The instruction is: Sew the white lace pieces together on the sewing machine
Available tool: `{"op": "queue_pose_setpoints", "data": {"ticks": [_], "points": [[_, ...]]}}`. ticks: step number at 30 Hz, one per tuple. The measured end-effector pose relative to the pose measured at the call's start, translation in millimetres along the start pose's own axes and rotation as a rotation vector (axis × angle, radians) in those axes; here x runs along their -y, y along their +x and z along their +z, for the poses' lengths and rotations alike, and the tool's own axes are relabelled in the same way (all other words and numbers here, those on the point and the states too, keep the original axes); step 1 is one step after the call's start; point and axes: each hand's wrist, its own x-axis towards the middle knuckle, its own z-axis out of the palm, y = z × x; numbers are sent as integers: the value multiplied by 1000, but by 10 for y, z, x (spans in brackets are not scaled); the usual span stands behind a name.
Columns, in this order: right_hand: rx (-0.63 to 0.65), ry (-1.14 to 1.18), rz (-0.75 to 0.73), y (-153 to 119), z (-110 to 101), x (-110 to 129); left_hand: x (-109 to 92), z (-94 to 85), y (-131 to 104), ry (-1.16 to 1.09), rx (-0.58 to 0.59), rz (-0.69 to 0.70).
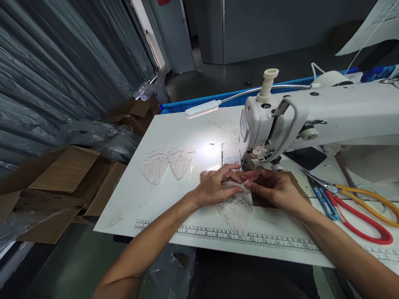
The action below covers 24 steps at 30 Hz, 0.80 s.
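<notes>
Holding a white, pointed lace piece with a dotted edge (pixel 236 216) on the white tabletop printed with a black ruler scale (pixel 124 209), tapering toward the ruler marks. Clamping its upper edge between thumb and fingers of the left hand (pixel 215 187); pinching along the same edge with thumb and forefinger of the right hand (pixel 277 189), just in front of the needle area of the white sewing machine (pixel 349 112). Would judge this piece partway done, apparently being lined up. Farther left, can see a pair of white lace triangles (pixel 166 165), seemingly already joined along the top. Beyond the needle, can make out more flat white lace (pixel 230 139); cannot tell whether finished or waiting.

Cannot see the fabric under the fingers, nor any stitching. Cannot tell whether caught beneath the presser foot. Loses detail in glare near the white gooseneck lamp (pixel 202 109); cuts off the machine's right end at the frame edge.
</notes>
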Motion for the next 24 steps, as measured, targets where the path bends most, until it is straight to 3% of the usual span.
{"op": "queue_pose_setpoints", "data": {"ticks": [12,15,17,20,24], "points": [[13,-72,-36,-4,3,29,-51,43,4,-134,-47,-135],[-18,-323,-146,-32,-21,113,-46,23,47,-17,-98,-195],[-22,-609,-306,-63,-44,164,-40,-19,110,124,-115,-210],[85,-980,-559,-101,-67,166,-13,-68,236,358,-75,-187],[165,-1178,-594,-136,-89,36,70,-20,343,611,-38,-108]]}}
